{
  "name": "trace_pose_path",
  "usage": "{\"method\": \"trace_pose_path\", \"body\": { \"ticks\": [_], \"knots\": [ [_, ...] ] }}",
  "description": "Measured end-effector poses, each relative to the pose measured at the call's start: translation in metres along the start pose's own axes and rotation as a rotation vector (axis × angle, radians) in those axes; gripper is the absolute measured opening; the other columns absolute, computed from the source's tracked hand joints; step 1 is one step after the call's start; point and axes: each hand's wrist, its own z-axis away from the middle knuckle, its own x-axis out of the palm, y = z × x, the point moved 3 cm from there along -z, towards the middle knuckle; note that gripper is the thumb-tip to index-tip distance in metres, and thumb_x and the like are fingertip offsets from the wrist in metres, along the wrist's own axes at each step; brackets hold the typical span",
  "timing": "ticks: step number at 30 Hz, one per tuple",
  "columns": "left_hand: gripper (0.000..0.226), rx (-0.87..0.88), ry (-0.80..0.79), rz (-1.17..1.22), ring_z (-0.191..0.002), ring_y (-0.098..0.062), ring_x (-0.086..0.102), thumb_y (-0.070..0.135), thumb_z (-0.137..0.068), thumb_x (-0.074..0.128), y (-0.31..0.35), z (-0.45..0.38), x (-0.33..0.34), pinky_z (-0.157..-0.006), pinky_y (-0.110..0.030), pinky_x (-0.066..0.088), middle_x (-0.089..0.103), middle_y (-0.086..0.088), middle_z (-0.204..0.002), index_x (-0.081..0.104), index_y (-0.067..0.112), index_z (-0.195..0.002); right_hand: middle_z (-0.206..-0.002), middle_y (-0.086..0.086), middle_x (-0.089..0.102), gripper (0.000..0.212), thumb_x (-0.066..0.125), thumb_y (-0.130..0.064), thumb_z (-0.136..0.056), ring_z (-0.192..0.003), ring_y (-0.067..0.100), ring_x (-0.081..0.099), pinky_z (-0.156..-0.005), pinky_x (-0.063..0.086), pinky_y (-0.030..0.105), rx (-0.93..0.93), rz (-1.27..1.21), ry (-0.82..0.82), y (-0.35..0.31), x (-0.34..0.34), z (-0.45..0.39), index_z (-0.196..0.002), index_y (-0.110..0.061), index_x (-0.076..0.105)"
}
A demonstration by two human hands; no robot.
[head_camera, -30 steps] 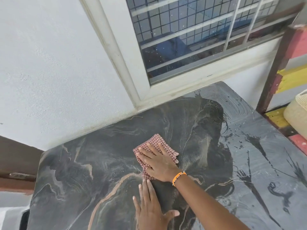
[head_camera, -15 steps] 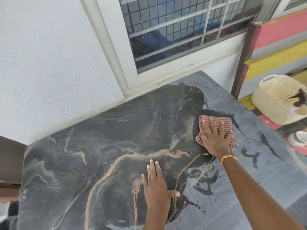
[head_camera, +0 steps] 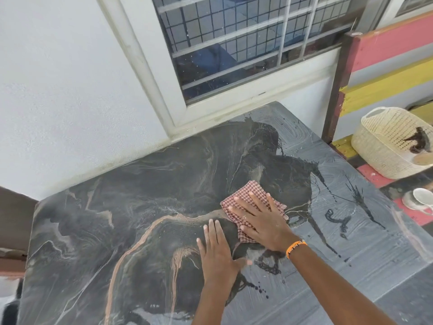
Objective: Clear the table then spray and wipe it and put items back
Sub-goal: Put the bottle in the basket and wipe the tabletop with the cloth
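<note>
A dark marbled table top (head_camera: 117, 226) with pale orange veins fills the view; its right part looks grey and streaky with wet smears. My right hand (head_camera: 264, 221), with an orange band at the wrist, lies flat with spread fingers on a folded red-and-white checked cloth (head_camera: 243, 195) near the table's middle. My left hand (head_camera: 218, 252) rests flat on the bare table just left of and below the cloth, fingers together, holding nothing.
A white wall and a barred window (head_camera: 234, 43) border the table's far edge. To the right stands a striped red-and-yellow bench (head_camera: 386, 73) carrying a cream woven basket (head_camera: 384, 146) and a white cup (head_camera: 421, 200).
My right hand slid the cloth from the table's middle to the right, then back left toward the middle. My left hand stayed flat on the table.
</note>
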Motion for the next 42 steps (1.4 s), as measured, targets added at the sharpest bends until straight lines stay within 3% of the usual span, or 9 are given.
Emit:
{"method": "trace_pose_path", "body": {
  "ticks": [6,9,14,18,23,27,32,36,42],
  "knots": [
    [0.123,0.104,-0.018,-0.039,-0.143,-0.025,-0.022,0.070,-0.069,0.055,0.078,-0.029,0.004,-0.115,-0.045,-0.012,-0.023,-0.007,-0.155,-0.021,0.008,-0.144,-0.158,-0.017,-0.005,0.059,0.025,-0.051,-0.095,-0.146,0.023,-0.004,-0.113,-0.003,0.056,0.311,-0.022,0.029,0.144,-0.022,0.028,-0.138,-0.050,-0.015],
    [0.117,0.109,-0.041,-0.074,-0.144,-0.025,-0.020,0.061,-0.075,0.058,0.115,-0.048,0.010,-0.115,-0.046,-0.011,-0.021,-0.007,-0.156,-0.019,0.007,-0.144,-0.159,-0.012,0.003,0.059,0.030,-0.046,-0.096,-0.146,0.026,0.002,-0.115,0.004,0.057,0.543,-0.055,0.040,0.201,-0.034,0.050,-0.144,-0.045,-0.004],
    [0.115,0.030,-0.071,-0.105,-0.146,-0.020,-0.013,0.052,-0.076,0.065,0.136,-0.059,0.023,-0.115,-0.047,-0.010,-0.020,-0.007,-0.157,-0.015,0.007,-0.146,-0.159,0.004,0.007,0.064,0.033,-0.039,-0.095,-0.144,0.037,0.004,-0.114,0.005,0.061,0.851,-0.177,0.066,0.167,-0.021,0.078,-0.150,-0.020,0.007],
    [0.114,0.004,-0.003,-0.087,-0.146,-0.009,-0.007,0.058,-0.070,0.064,0.127,-0.058,0.025,-0.112,-0.045,-0.019,-0.016,0.006,-0.157,-0.008,0.017,-0.148,-0.147,0.006,0.042,0.057,0.031,-0.037,-0.087,-0.133,0.040,0.038,-0.105,0.025,0.058,0.491,-0.108,0.094,0.104,-0.028,0.058,-0.140,-0.016,0.042],
    [0.104,-0.066,0.024,-0.110,-0.146,-0.009,0.007,0.059,-0.072,0.064,0.135,-0.063,0.020,-0.108,-0.048,-0.024,-0.002,0.005,-0.159,0.004,0.019,-0.149,-0.158,-0.005,0.015,0.058,0.029,-0.042,-0.094,-0.145,0.029,0.014,-0.114,0.006,0.054,0.064,-0.074,-0.054,0.104,-0.031,-0.011,-0.148,-0.027,0.016],
    [0.085,-0.109,0.146,-0.116,-0.143,-0.014,0.017,0.059,-0.083,0.051,0.150,-0.078,0.006,-0.112,-0.050,-0.016,0.011,0.002,-0.158,0.013,0.019,-0.148,-0.159,-0.008,0.006,0.060,0.032,-0.043,-0.095,-0.146,0.026,0.003,-0.116,-0.001,0.047,0.119,-0.080,-0.009,0.160,-0.044,-0.051,-0.149,-0.030,0.009],
    [0.105,-0.092,0.120,-0.137,-0.147,-0.019,-0.004,0.066,-0.077,0.052,0.165,-0.106,0.000,-0.111,-0.049,-0.018,-0.004,-0.003,-0.159,-0.003,0.012,-0.149,-0.158,-0.003,0.015,0.059,0.033,-0.039,-0.095,-0.145,0.028,0.009,-0.116,0.007,0.048,0.416,-0.100,0.097,0.240,-0.055,-0.039,-0.149,-0.026,0.015],
    [0.110,-0.116,0.075,-0.192,-0.147,-0.023,-0.006,0.073,-0.072,0.043,0.168,-0.112,0.003,-0.114,-0.050,-0.012,-0.008,-0.006,-0.159,-0.005,0.010,-0.148,-0.155,0.008,0.025,0.060,0.036,-0.037,-0.094,-0.142,0.039,0.018,-0.115,0.007,0.054,0.595,-0.127,0.171,0.238,-0.048,0.003,-0.148,-0.016,0.023],
    [0.111,-0.131,0.047,-0.214,-0.146,-0.023,-0.009,0.073,-0.071,0.040,0.167,-0.115,0.006,-0.115,-0.048,-0.012,-0.011,-0.006,-0.159,-0.010,0.009,-0.147,-0.153,0.008,0.030,0.061,0.023,-0.040,-0.089,-0.140,0.037,0.027,-0.111,0.014,0.055,0.283,-0.048,0.083,0.170,-0.042,-0.015,-0.146,-0.018,0.029]
  ]
}}
